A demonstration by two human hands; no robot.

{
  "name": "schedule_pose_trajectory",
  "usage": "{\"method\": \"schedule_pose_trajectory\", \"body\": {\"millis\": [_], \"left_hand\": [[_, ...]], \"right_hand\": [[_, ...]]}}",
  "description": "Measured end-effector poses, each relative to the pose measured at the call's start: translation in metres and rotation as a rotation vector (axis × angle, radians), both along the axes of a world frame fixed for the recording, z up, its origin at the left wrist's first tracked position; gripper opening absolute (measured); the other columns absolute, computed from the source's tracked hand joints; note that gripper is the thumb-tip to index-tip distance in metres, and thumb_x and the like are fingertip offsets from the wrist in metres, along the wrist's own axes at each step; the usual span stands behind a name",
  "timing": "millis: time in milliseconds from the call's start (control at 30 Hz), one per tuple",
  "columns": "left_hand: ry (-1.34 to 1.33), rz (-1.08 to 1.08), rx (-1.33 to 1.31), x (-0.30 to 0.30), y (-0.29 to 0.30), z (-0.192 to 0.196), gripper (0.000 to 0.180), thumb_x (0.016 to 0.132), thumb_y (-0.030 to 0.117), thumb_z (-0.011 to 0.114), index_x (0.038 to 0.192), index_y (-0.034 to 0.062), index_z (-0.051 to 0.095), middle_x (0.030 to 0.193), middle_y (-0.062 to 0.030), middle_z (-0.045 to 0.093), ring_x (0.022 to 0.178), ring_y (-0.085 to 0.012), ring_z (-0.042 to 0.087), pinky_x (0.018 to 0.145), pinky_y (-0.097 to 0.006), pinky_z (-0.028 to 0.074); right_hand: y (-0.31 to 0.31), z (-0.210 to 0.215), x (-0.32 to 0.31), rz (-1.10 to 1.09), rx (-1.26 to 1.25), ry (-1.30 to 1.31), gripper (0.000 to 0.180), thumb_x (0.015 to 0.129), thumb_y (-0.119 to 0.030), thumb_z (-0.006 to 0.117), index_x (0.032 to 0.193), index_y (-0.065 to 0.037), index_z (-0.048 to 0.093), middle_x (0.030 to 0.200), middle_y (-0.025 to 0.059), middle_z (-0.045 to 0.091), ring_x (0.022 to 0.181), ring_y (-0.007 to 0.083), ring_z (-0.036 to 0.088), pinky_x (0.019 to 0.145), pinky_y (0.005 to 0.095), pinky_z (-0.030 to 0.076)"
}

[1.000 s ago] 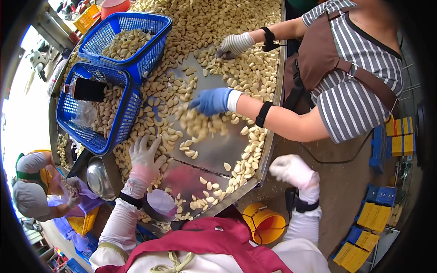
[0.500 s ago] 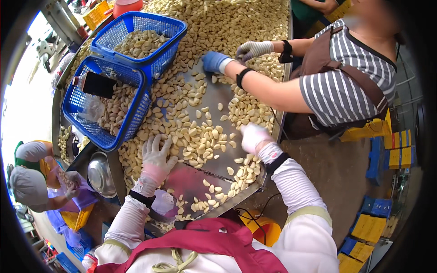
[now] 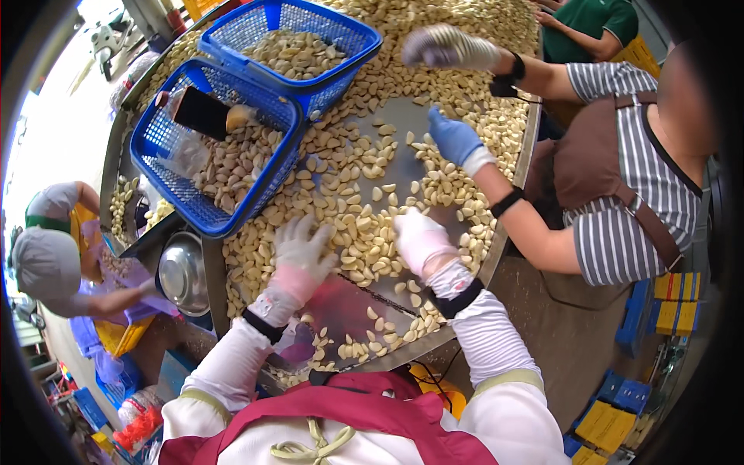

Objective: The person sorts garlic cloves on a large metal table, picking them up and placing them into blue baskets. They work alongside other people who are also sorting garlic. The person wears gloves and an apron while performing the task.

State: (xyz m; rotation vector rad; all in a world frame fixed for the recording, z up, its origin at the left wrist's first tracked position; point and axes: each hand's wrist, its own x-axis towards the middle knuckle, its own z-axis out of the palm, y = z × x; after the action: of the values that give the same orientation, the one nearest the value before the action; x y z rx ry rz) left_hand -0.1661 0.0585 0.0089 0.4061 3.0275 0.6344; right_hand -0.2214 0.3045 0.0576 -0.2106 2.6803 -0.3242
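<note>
Apparently spreading garlic cloves right of the nearer blue basket, with left hand splayed on them, right hand farther right, grasp impossible to tell. Next, probably: part them gently.

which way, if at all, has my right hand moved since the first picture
Yes, leftward: your right hand was beyond the right edge of the metal table; now it is over the pale cloves.

Metal table heaped with pale cloves, white-gloved left hand spread on them, right hand at cloves nearer the right edge, two blue baskets along the left edge
</note>
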Motion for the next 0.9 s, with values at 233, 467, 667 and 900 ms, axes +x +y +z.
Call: {"method": "schedule_pose_trajectory", "body": {"millis": [233,467,667,900], "left_hand": [[-0.009,-0.138,-0.065,0.0,-0.006,0.006,0.061,0.078,0.035,0.075,0.134,0.0166,0.059,0.143,-0.015,0.048,0.133,-0.0391,0.043,0.113,-0.057,0.031],[-0.022,0.005,-0.086,0.017,-0.041,0.0,0.063,0.079,0.041,0.074,0.135,0.016,0.061,0.144,-0.0167,0.048,0.136,-0.0423,0.041,0.113,-0.059,0.029],[-0.082,-0.016,-0.282,0.004,-0.048,0.01,0.064,0.08,0.05,0.073,0.139,0.0317,0.058,0.15,-0.0108,0.045,0.139,-0.0432,0.037,0.111,-0.064,0.026],[-0.31,0.107,-0.323,0.046,-0.108,0.026,0.058,0.075,0.038,0.08,0.131,0.0337,0.064,0.151,-0.0138,0.039,0.142,-0.0469,0.031,0.106,-0.062,0.035]], "right_hand": [[-0.057,-0.028,-0.008,0.12,0.122,0.008,0.018,0.089,-0.008,0.059,0.098,-0.004,0.075,0.099,0.0223,0.072,0.1,0.0338,0.072,0.085,0.044,0.058],[-0.038,0.042,-0.116,-0.426,-0.883,-0.206,0.069,0.081,-0.031,0.082,0.142,-0.012,0.056,0.129,0.0264,0.064,0.122,0.0364,0.062,0.105,0.0396,0.05],[-0.061,-0.042,-0.116,-0.214,-0.177,0.011,0.086,0.08,-0.032,0.083,0.153,-0.018,0.04,0.15,0.0281,0.042,0.129,0.0426,0.055,0.11,0.0434,0.045],[-0.003,-0.028,-0.059,0.109,-0.483,0.077,0.041,0.087,0.001,0.048,0.123,-0.005,0.068,0.103,0.0203,0.071,0.111,0.0372,0.066,0.1,0.0406,0.05]]}}
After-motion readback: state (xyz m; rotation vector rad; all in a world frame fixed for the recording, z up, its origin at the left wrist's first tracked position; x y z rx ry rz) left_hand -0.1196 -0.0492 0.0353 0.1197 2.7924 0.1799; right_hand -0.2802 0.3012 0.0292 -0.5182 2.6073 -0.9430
